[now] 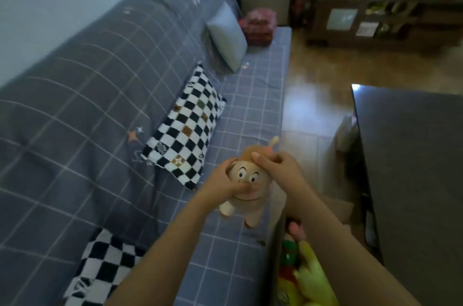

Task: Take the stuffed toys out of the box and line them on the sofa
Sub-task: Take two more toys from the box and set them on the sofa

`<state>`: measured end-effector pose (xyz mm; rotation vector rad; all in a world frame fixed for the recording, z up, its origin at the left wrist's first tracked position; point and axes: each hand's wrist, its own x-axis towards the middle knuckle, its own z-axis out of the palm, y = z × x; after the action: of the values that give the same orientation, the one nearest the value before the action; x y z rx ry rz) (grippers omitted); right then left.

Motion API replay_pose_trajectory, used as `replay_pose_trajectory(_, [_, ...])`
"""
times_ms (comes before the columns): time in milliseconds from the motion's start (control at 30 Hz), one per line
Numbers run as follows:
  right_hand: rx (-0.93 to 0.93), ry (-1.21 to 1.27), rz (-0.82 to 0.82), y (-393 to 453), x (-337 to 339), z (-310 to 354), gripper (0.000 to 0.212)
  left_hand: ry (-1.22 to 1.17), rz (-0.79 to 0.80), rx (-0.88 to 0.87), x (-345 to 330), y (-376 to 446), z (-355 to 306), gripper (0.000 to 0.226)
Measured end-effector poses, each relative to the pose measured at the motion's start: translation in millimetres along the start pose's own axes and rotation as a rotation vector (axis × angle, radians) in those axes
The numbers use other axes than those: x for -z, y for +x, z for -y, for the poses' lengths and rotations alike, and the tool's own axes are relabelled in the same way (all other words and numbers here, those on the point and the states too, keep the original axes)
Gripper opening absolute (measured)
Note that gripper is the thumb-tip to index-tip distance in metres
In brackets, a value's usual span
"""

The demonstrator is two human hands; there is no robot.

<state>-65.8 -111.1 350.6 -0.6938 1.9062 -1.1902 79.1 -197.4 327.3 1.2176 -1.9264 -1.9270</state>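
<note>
A tan stuffed toy with a cartoon face (246, 184) hangs in the air above the front edge of the sofa seat (220, 250). My left hand (223, 184) grips the left side of its head, thumb across its cheek. My right hand (273, 164) holds the top of its head from the right. The cardboard box (274, 253) stands on the floor against the sofa's front, below my right arm. Yellow, green and red stuffed toys (307, 278) fill it.
Two black-and-white checkered cushions (186, 127) (100, 270) and a grey cushion (226, 36) lean on the sofa back. A folded red blanket (258, 26) lies at the far end. A dark table (413, 168) stands to the right; a cluttered shelf unit (375, 5) is behind.
</note>
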Motion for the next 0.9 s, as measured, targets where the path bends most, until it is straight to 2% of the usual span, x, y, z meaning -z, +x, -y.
replay_pose_trajectory(67, [0.170,0.020,0.072,2,-35,36,0.015,-0.093,-0.064,-0.043,57,-14,-16,0.075])
replay_pose_trajectory(100, [0.216,0.056,0.127,3,-45,46,0.019,-0.145,-0.071,-0.062,79,-19,-23,0.077])
replay_pose_trajectory(233, [0.373,0.049,0.471,18,-109,88,0.066,-0.327,-0.134,-0.145,179,-51,-43,0.083])
replay_pose_trajectory(300, [0.487,-0.060,0.609,32,-144,110,0.094,-0.367,-0.185,-0.151,222,-66,-49,0.096])
replay_pose_trajectory(333, [0.538,-0.150,0.640,39,-163,123,0.097,-0.382,-0.201,-0.157,242,-74,-51,0.099])
replay_pose_trajectory(467, [0.749,-0.395,0.678,65,-255,187,0.095,-0.433,-0.280,-0.223,322,-103,-51,0.086])
replay_pose_trajectory(600, [0.813,-0.383,0.678,76,-338,241,0.088,-0.521,-0.453,-0.327,392,-119,-43,0.083])
replay_pose_trajectory(700, [0.917,-0.304,0.652,81,-389,262,0.073,-0.545,-0.591,-0.349,439,-122,-34,0.079])
replay_pose_trajectory(733, [0.944,-0.289,0.643,83,-402,266,0.069,-0.535,-0.670,-0.319,453,-122,-27,0.076])
replay_pose_trajectory(800, [1.004,-0.274,0.617,86,-429,274,0.064,-0.453,-0.934,-0.221,478,-123,-11,0.069])
replay_pose_trajectory(867, [1.046,-0.280,0.577,93,-459,280,0.057,-0.165,-1.243,-0.077,506,-130,18,0.062])
replay_pose_trajectory(900, [1.051,-0.288,0.547,97,-469,281,0.054,0.035,-1.323,0.005,514,-134,33,0.059])
